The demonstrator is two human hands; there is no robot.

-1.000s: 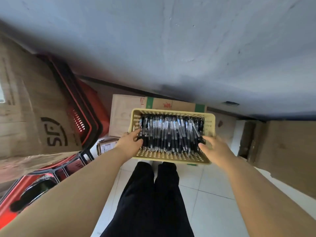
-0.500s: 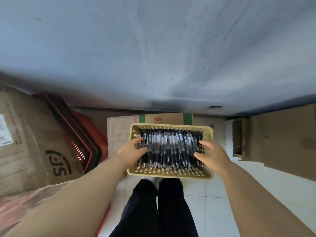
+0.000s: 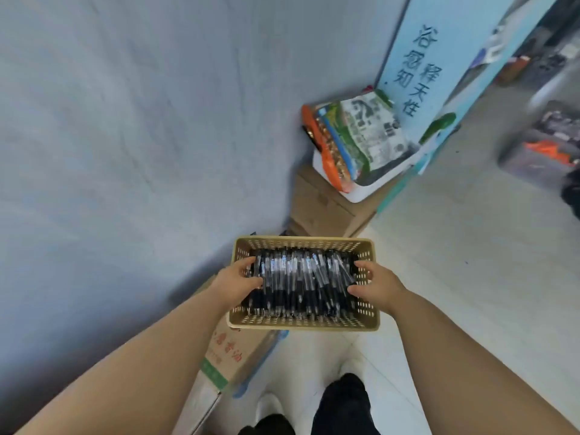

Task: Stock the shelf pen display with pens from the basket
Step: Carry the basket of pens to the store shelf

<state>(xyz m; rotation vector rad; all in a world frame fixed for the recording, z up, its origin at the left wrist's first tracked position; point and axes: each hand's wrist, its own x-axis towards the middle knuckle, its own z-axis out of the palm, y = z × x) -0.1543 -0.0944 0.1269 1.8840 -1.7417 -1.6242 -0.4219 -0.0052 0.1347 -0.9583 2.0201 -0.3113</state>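
A yellow perforated plastic basket point(image 3: 303, 321) is held up in front of me, level, above the tiled floor. It is packed with several black-and-clear pens point(image 3: 303, 281) lying side by side. My left hand point(image 3: 237, 285) grips the basket's left side, thumb inside over the rim. My right hand point(image 3: 378, 285) grips the right side the same way. No pen display shelf is in view.
A grey wall point(image 3: 141, 136) fills the left. Cardboard boxes point(image 3: 232, 356) stand along its base, one more point(image 3: 320, 205) further ahead. A white bin of bright packets point(image 3: 357, 142) leans by a pale blue sign panel point(image 3: 439, 64). Tiled floor point(image 3: 470, 262) stretches right.
I have stood and turned right with the basket still in both hands. The red crates and left boxes are out of view; the sign panel and packets have come in.
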